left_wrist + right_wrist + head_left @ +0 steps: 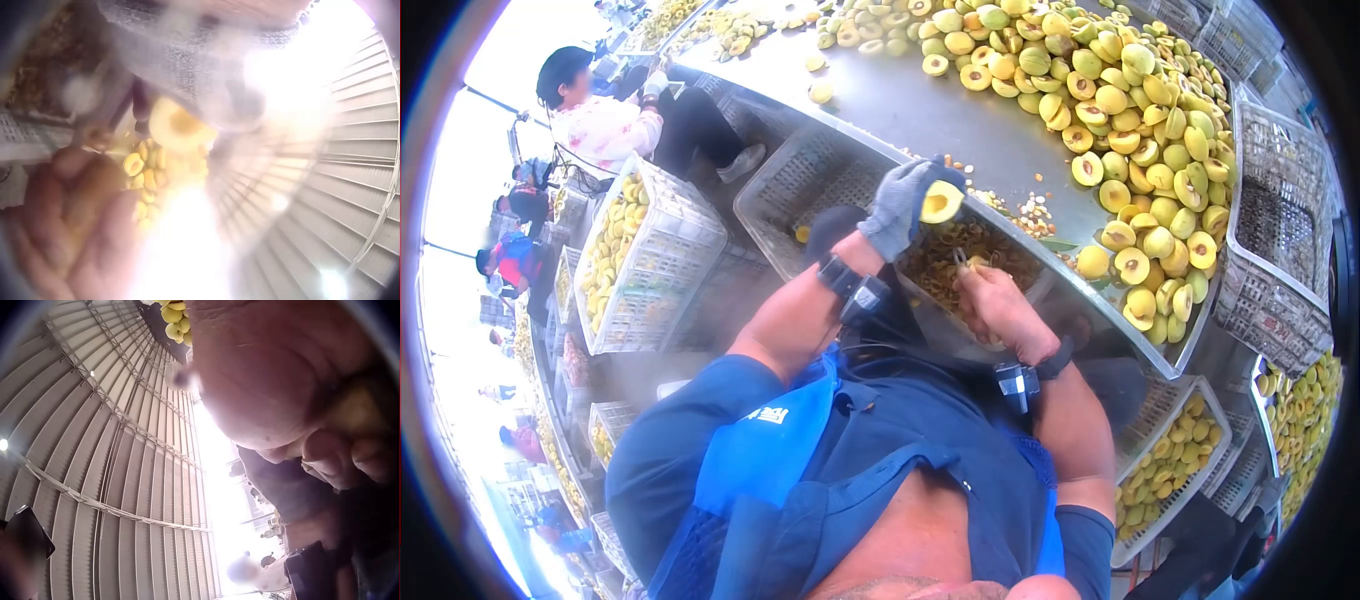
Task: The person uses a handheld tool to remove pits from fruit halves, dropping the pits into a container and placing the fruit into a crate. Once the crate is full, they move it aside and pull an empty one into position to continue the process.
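Note:
My left hand (893, 212), in a grey knit glove, grips a yellow peach half (941, 203) with its cut side showing a hollow. In the left wrist view the same peach half (172, 122) appears beneath the glove (187, 69). Below and to the right, my bare right hand (1003, 308) holds a small pitting tool (960, 258) with a metal tip, apart from the fruit. Its handle is mostly hidden in the curled fingers (328, 453). Both hands are over a crate of brownish scraps (1025, 270) at the table edge.
A metal table (990, 135) bears a large heap of peach halves (1150, 130) and scattered pits (1032, 212). Plastic crates stand around: one of fruit (700, 235) at left, another (1210, 475) at lower right, a stacked one (1285, 200) at right. A person (605, 120) sits at upper left.

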A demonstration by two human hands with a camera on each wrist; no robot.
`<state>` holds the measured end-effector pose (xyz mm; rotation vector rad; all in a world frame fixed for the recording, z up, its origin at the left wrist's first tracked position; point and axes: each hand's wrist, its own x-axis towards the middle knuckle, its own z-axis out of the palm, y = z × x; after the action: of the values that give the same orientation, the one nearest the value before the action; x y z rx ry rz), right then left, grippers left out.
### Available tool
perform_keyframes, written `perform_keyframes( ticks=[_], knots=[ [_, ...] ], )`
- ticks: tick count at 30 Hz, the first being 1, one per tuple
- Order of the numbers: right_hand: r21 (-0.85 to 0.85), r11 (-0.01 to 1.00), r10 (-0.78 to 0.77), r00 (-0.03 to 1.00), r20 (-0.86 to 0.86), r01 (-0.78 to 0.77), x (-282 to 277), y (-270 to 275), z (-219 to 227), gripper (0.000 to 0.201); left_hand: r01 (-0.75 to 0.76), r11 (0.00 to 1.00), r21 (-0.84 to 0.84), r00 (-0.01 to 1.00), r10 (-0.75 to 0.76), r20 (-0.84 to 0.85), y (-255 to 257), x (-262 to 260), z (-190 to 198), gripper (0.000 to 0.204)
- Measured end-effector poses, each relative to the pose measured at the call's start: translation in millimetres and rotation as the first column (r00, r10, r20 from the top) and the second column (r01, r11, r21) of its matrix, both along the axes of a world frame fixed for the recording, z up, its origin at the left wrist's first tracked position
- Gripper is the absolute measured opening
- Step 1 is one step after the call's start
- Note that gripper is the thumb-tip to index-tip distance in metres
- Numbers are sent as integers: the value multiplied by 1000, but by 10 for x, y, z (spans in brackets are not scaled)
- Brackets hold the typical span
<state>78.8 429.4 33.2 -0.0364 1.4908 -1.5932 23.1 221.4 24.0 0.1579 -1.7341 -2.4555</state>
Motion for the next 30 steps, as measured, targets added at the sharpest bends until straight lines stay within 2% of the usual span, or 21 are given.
perform_keyframes(
  ticks=[1, 2, 3, 4, 5, 6, 7, 9, 11, 12, 13, 15, 16, 18, 20, 21, 23, 25, 27, 28, 30],
  knots=[
    [55, 998, 23, 998, -57, -20, 9, 14, -51, 40, -27, 994, 108, 992, 13, 126, -107, -1, 55, 27],
    [119, 993, 32, 987, -157, -13, 33, 4, -48, 40, -26, 998, 57, 999, 24, 33, -282, 18, 31, 27],
    [122, 992, 46, 982, -184, -23, 23, 32, -42, 39, -99, 990, -105, 995, 100, -3, -478, 9, 52, 26],
    [138, 990, 29, 941, -337, 19, 33, 56, -74, 38, -135, 972, -190, 991, 133, -23, -698, -14, 59, 27],
    [148, 987, 15, 873, -487, 66, 33, 71, -93, 37, -208, 930, -304, 971, 234, 52, -939, -72, 23, 27],
    [141, 985, -22, 877, -479, 101, 38, 90, 13, 35, -135, 599, -789, 951, 302, 66, -1284, -147, -13, 27],
    [126, 986, -35, 866, -500, 113, 32, 115, 37, 34, 6, -113, -994, 979, 205, -18, -1433, -189, 65, 29],
    [87, 987, -62, 815, -576, 136, 33, 171, 215, 34, -162, -143, -976, 944, 266, -195, -1347, -422, 179, 28],
    [100, 985, -50, 783, -620, 142, 13, 211, 331, 33, -328, 106, -939, 934, 187, -305, -881, -783, 472, 36],
    [101, 983, -53, 771, -634, 150, 0, 229, 388, 33, -296, 198, -934, 947, 186, -261, -594, -988, 607, 40],
    [103, 982, -55, 758, -650, 160, -22, 245, 418, 33, -395, 178, -901, 915, -12, -404, -316, -1189, 754, 42],
    [93, 974, -81, 706, -703, 205, -64, 270, 423, 32, -434, 225, -872, 850, -218, -479, 345, -1623, 997, 45],
    [130, 965, -62, 678, -733, 229, -92, 288, 445, 32, -443, 291, -848, 772, -359, -525, 672, -1824, 1126, 52],
    [158, 946, -35, 573, -819, 283, -125, 312, 437, 30, -543, 160, -824, 641, -555, -530, 1264, -2398, 1207, 55],
    [172, 939, -35, 582, -813, 298, -143, 340, 439, 31, -607, -16, -795, 588, -682, -435, 1754, -2786, 1274, 59],
    [181, 937, -36, 597, -801, 299, -160, 353, 454, 31, -612, -2, -791, 576, -686, -444, 1924, -2915, 1337, 59],
    [189, 929, -59, 633, -772, 318, -185, 361, 469, 29, -301, -375, -877, 745, -666, 29, 2192, -3128, 1422, 60],
    [136, 936, -99, 615, -782, 324, -189, 386, 422, 30, -326, -394, -859, 696, -715, 64, 2202, -3264, 1328, 61],
    [140, 943, -95, 649, -755, 300, -172, 416, 434, 32, -355, -452, -818, 727, -683, 62, 2136, -3165, 1272, 60],
    [165, 934, -78, 632, -771, 316, -162, 424, 452, 32, -432, -329, -840, 694, -716, -77, 2023, -3148, 1086, 56],
    [188, 928, -57, 622, -781, 322, -169, 420, 463, 32, -426, -292, -857, 681, -726, -91, 1825, -2796, 1049, 55]
  ],
)
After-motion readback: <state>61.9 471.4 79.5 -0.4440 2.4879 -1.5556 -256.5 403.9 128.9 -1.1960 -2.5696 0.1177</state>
